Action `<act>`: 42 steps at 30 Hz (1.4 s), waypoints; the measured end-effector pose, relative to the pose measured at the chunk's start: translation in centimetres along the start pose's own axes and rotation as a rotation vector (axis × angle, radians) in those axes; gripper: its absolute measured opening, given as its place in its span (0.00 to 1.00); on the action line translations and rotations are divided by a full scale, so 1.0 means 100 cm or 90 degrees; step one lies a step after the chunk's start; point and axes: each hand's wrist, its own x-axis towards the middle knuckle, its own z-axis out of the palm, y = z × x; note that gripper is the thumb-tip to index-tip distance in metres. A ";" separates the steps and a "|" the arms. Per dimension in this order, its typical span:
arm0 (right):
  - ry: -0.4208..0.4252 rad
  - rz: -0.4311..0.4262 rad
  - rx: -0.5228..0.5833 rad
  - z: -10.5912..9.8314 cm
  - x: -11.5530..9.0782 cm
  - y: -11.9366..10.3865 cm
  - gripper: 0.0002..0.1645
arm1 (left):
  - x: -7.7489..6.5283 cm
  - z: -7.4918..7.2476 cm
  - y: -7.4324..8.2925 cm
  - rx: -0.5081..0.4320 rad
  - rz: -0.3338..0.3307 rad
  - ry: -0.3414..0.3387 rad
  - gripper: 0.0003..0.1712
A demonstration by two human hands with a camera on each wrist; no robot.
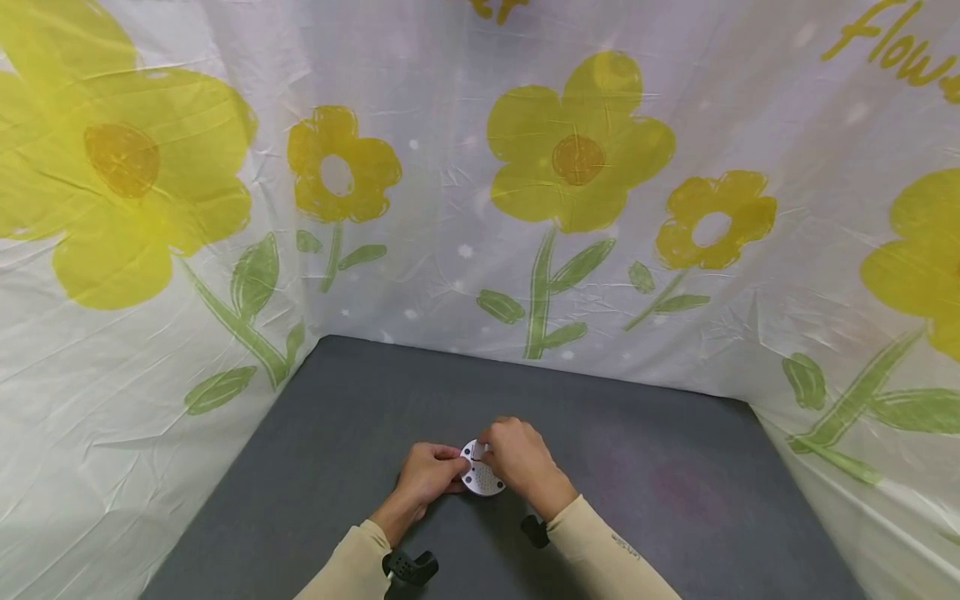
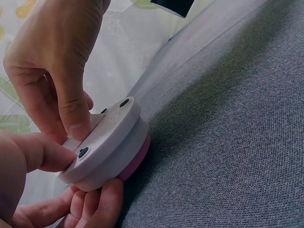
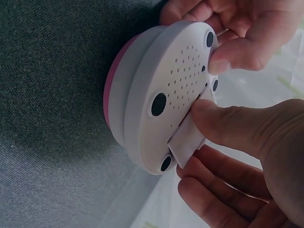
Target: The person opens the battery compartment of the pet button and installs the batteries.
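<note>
A round white device (image 1: 483, 483) stands on the dark table with its perforated face up. That face carries small holes and several dark round feet, and a pink band (image 3: 108, 95) runs round its lower edge. My left hand (image 1: 429, 477) grips the device at its left rim, thumb on the face and fingers (image 2: 110, 199) curled under the side. My right hand (image 1: 522, 460) pinches a white rectangular cover (image 3: 184, 142) between thumb and fingers. This cover sits tilted at its slot in the face, one end raised from the surface.
The grey table (image 1: 390, 392) spreads around both hands. A white curtain (image 1: 442, 250) with yellow flowers hangs behind it and along both sides. Black wrist straps (image 1: 411, 568) show below the sleeves.
</note>
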 end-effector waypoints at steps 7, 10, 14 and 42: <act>0.000 -0.011 -0.023 -0.002 -0.001 -0.005 0.04 | -0.001 -0.001 0.000 0.006 -0.001 -0.001 0.14; 0.010 -0.019 -0.032 -0.002 -0.002 -0.005 0.07 | 0.000 -0.001 0.000 0.007 0.000 0.000 0.14; 0.027 -0.014 -0.023 0.000 0.000 -0.003 0.07 | 0.000 -0.001 0.001 0.006 0.002 0.003 0.13; 0.043 0.024 0.141 0.004 0.001 0.011 0.07 | 0.000 0.000 -0.001 0.004 0.006 0.006 0.15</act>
